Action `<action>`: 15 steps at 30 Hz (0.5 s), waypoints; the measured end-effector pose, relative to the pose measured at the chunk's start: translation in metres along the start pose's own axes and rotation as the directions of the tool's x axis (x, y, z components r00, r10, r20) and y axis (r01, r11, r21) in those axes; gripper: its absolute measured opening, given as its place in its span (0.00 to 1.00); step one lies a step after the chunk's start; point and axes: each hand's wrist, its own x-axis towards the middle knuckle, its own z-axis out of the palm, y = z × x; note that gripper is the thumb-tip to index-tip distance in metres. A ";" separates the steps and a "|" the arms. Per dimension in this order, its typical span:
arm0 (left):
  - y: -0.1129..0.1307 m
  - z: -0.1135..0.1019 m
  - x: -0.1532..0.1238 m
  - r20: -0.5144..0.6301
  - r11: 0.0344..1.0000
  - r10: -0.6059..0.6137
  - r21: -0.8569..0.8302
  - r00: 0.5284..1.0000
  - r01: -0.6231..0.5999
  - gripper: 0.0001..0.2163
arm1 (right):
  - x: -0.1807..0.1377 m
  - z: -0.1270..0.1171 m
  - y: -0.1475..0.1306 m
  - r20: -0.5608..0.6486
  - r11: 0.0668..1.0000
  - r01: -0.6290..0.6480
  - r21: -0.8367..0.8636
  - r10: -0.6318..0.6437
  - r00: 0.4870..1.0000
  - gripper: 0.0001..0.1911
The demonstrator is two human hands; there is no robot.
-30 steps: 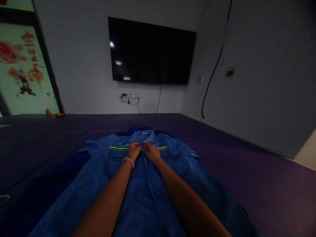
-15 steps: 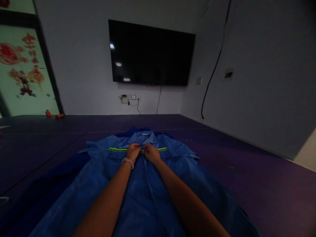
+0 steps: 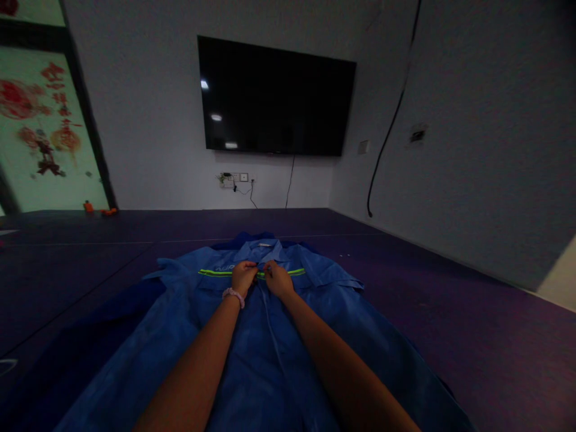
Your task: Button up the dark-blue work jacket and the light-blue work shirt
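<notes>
A blue work shirt [image 3: 180, 336] with a collar and a yellow-green stripe [image 3: 297, 272] across the chest lies spread out in front of me, collar at the far end. Both hands are at its front opening, just below the collar. My left hand [image 3: 244, 276], with a pink scrunchie [image 3: 233, 294] on the wrist, pinches the placket. My right hand [image 3: 276, 279] is closed on the shirt's front edge right beside it. Whatever small fastening lies between the fingertips is too small and dark to make out. Darker blue cloth [image 3: 103, 324] shows underneath.
The shirt lies on a dark purple surface [image 3: 427, 300] that reaches the walls. A television [image 3: 279, 99] hangs on the back wall above sockets [image 3: 236, 178] and cords. A black cable [image 3: 387, 141] hangs at the right. Small orange objects [image 3: 108, 212] lie by the decorated glass door [image 3: 49, 132].
Almost nothing differs. The fingers of my right hand have shifted very slightly to the right, while my left hand keeps its place on the placket.
</notes>
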 end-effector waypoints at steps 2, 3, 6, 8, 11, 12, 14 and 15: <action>0.000 0.001 0.000 0.003 1.000 0.001 -0.001 1.000 -0.001 0.09 | 0.000 0.000 0.000 -0.002 1.000 0.000 -0.001 0.000 1.000 0.10; -0.001 0.001 0.000 0.003 1.000 0.002 -0.001 1.000 -0.002 0.09 | 0.000 0.000 0.000 -0.002 1.000 0.000 -0.002 0.000 1.000 0.10; -0.001 0.002 0.001 0.001 1.000 0.005 -0.001 1.000 -0.005 0.09 | 0.000 0.001 0.001 -0.001 1.000 0.000 -0.005 0.000 1.000 0.10; -0.001 0.002 0.001 -0.001 1.000 0.008 0.001 1.000 -0.008 0.09 | 0.000 0.001 0.001 0.000 1.000 0.001 -0.007 -0.001 1.000 0.10; -0.002 0.002 0.002 -0.001 1.000 0.010 0.001 1.000 -0.010 0.09 | 0.001 0.001 0.001 -0.001 1.000 0.005 -0.009 -0.005 1.000 0.10; -0.002 0.002 0.002 0.000 1.000 0.010 0.000 1.000 -0.010 0.09 | 0.001 0.001 0.001 -0.001 1.000 0.006 -0.010 -0.006 1.000 0.10; -0.003 0.002 0.002 0.001 1.000 0.008 -0.004 1.000 -0.008 0.09 | 0.001 0.001 0.001 -0.002 1.000 0.009 -0.012 -0.009 1.000 0.10; -0.003 0.002 0.002 0.002 1.000 0.007 -0.006 1.000 -0.007 0.09 | 0.001 0.000 0.001 -0.002 1.000 0.011 -0.012 -0.011 1.000 0.10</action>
